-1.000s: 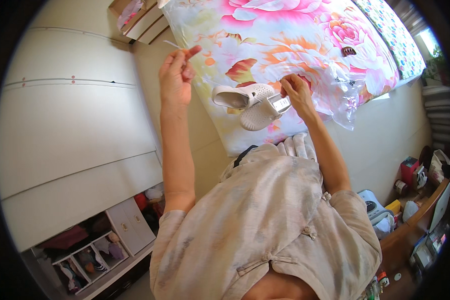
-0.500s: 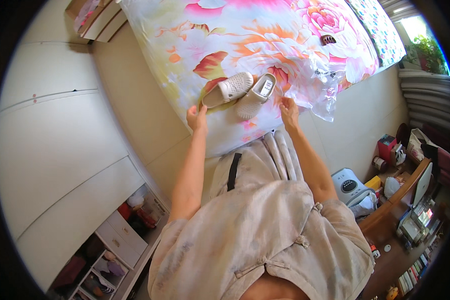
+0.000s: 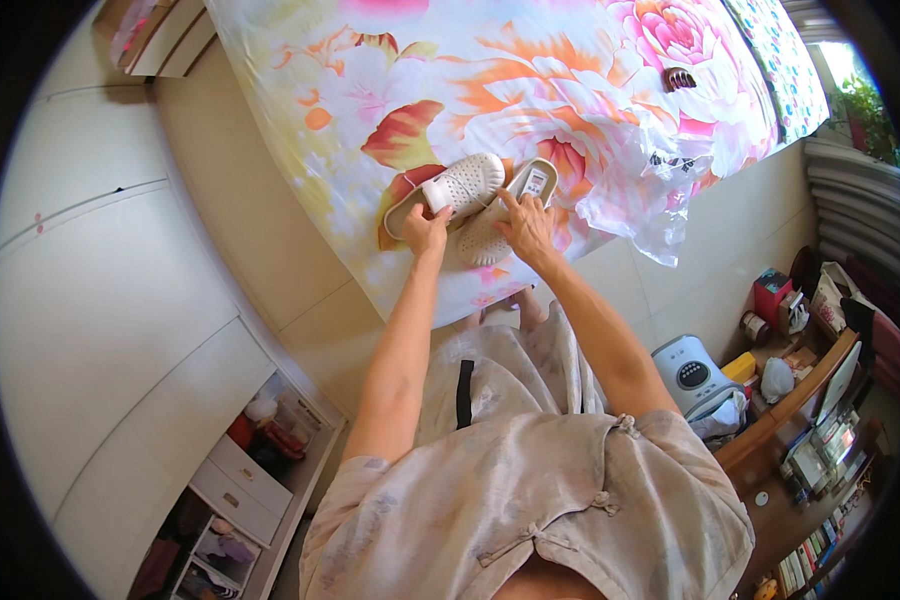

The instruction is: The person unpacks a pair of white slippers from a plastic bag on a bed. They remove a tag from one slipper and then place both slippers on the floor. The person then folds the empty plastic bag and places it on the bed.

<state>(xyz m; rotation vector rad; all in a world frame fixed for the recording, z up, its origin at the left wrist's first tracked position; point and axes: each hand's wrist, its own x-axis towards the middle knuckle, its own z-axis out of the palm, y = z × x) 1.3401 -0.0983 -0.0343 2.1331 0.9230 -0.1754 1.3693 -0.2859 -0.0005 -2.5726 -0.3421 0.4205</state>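
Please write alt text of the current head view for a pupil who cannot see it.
A person's left hand touches the left pale clog on a flowered bedspread, while the right hand is at the right pale clog. Crumpled clear plastic lies to the right.

My right hand (image 3: 530, 226) hides part of the right-hand clog (image 3: 482, 245), whose label (image 3: 535, 182) bears print too small to read. The top edge cuts off the bed (image 3: 315, 160); the dark rim crops the plant (image 3: 867, 118).
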